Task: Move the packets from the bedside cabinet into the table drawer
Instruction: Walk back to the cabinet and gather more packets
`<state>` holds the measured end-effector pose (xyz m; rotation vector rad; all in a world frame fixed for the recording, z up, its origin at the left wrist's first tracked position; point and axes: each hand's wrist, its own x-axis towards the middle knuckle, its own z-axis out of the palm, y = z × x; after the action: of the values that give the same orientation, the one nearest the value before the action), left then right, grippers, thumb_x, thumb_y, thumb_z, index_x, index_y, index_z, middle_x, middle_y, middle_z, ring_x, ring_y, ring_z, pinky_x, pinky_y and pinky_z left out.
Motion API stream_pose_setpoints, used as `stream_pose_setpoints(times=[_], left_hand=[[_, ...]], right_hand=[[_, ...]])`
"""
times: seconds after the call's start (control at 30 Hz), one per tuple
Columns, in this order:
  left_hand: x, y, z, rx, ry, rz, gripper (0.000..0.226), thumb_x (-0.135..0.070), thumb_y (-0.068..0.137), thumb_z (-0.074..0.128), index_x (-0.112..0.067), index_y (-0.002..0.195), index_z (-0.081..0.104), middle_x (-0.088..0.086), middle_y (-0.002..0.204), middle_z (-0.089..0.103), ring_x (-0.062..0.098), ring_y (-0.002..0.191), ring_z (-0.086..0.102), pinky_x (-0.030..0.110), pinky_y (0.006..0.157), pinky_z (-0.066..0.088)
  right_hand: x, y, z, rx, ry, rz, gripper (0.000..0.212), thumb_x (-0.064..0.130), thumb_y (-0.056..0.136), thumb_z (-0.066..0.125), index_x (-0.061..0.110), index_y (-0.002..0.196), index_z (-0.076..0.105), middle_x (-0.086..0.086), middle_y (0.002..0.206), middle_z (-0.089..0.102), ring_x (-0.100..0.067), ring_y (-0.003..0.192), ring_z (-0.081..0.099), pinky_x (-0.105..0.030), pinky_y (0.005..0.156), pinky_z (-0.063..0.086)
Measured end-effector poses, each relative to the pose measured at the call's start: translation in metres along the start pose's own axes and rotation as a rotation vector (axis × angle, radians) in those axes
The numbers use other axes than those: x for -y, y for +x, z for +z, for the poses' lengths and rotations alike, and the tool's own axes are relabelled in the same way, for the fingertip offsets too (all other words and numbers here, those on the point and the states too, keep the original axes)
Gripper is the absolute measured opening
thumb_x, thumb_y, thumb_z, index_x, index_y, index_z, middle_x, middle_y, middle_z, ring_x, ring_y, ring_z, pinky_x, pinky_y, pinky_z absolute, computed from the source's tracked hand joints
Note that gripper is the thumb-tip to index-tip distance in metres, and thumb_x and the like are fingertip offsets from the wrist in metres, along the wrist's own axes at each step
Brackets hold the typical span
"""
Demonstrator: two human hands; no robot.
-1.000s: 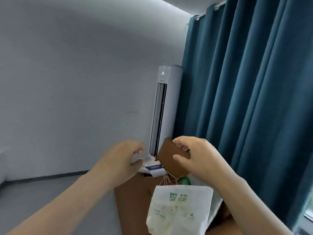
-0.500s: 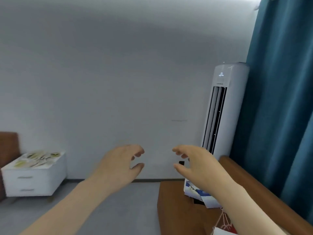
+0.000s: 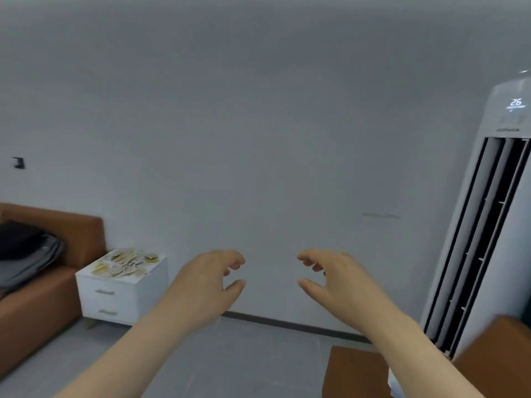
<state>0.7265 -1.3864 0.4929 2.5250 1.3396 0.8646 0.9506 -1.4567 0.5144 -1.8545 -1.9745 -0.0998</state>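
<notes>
Several pale yellow-green packets (image 3: 125, 263) lie spread over the top of the white two-drawer bedside cabinet (image 3: 115, 303) at the left, against the wall. My left hand (image 3: 208, 285) and my right hand (image 3: 334, 280) are both raised in mid-air in front of the grey wall, fingers curled and apart, holding nothing. Both hands are well to the right of the cabinet and far from it. The brown table (image 3: 355, 372) shows only as a corner at the lower right; its drawer is out of view.
A brown sofa (image 3: 43, 297) with dark grey cloth on it stands left of the cabinet. A tall white air conditioner (image 3: 488, 225) stands at the right edge. Grey floor stretches between me and the cabinet.
The view has swung left, away from the curtain and table. The cabinet with packets and the sofa have come into view. The white bag and box on the table have dropped out of sight.
</notes>
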Motion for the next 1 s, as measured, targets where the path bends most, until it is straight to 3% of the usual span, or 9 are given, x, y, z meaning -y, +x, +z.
stream_pose_setpoints(times=[0.47, 1.0], left_hand=[[0.133, 0.137, 0.046, -0.051, 0.094, -0.301, 0.033, -0.039, 0.088, 0.059, -0.036, 0.120, 0.053, -0.022, 0.113, 0.057, -0.001, 0.100, 0.056, 0.021, 0.088, 0.048], [0.390, 0.294, 0.053, -0.016, 0.139, -0.495, 0.032, -0.040, 0.086, 0.059, -0.037, 0.118, 0.053, -0.023, 0.113, 0.057, -0.003, 0.099, 0.055, 0.016, 0.085, 0.045]], right_hand=[[-0.023, 0.244, 0.114, 0.132, 0.147, -0.271, 0.042, 0.039, 0.091, 0.055, 0.032, 0.132, 0.049, 0.015, 0.123, 0.058, -0.003, 0.111, 0.052, -0.022, 0.095, 0.044], [0.041, 0.525, 0.283, 0.288, 0.219, -0.340, 0.041, 0.038, 0.090, 0.055, 0.034, 0.131, 0.050, 0.018, 0.123, 0.057, 0.000, 0.112, 0.051, -0.020, 0.095, 0.043]])
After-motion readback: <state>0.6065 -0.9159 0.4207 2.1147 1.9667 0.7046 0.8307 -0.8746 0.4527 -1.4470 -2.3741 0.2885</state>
